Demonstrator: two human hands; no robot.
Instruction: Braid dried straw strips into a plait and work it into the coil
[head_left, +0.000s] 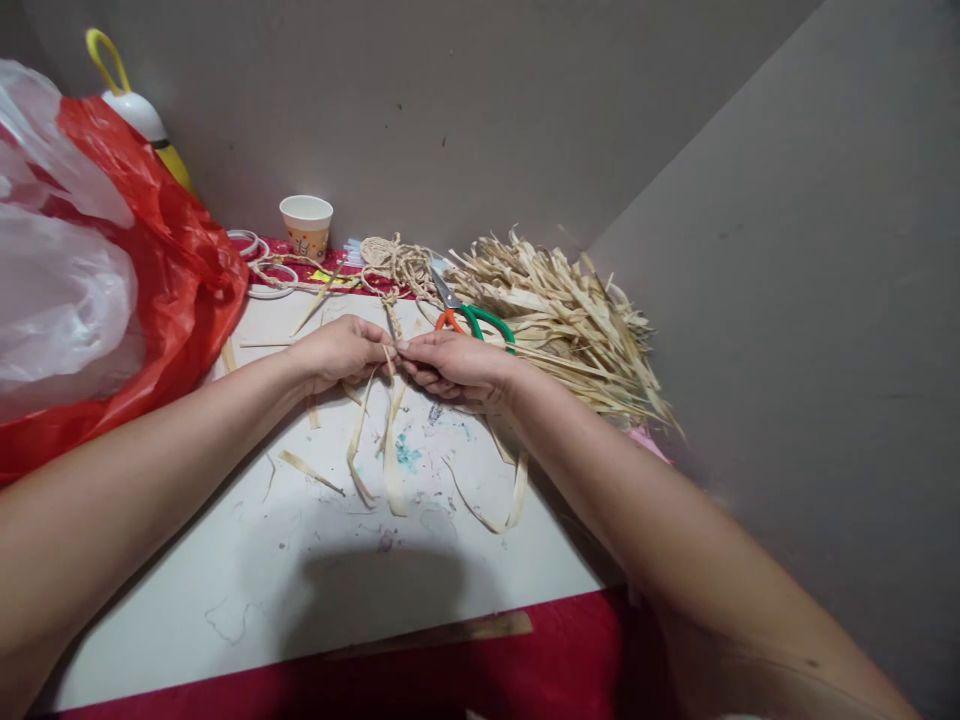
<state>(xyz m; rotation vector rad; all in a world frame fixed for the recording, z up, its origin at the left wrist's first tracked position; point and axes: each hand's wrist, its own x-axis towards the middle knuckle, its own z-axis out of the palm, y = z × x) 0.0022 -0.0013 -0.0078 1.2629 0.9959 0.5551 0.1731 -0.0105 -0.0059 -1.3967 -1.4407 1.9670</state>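
Observation:
Over the white board (pixel 225 540), my left hand (pixel 341 355) and my right hand (pixel 454 362) meet with their fingertips nearly touching. Both pinch the lower end of a braid of dried straw strips (pixel 393 312), which runs up from the fingers toward the back. Loose flat straw strips (pixel 393 470) hang down below the hands onto the board, and one curls out under my right wrist. Scissors (pixel 474 318) with green and orange handles lie just behind my right hand. The exact grip of each fingertip is partly hidden.
A bundle of dried straw (pixel 570 320) lies at the back right, by the wall. Behind the hands is a coil of braided cord (pixel 394 260). A paper cup (pixel 306 228), white rings (pixel 271 282), a red plastic bag (pixel 180 260) and a yellow-white bottle (pixel 139 112) stand toward the left.

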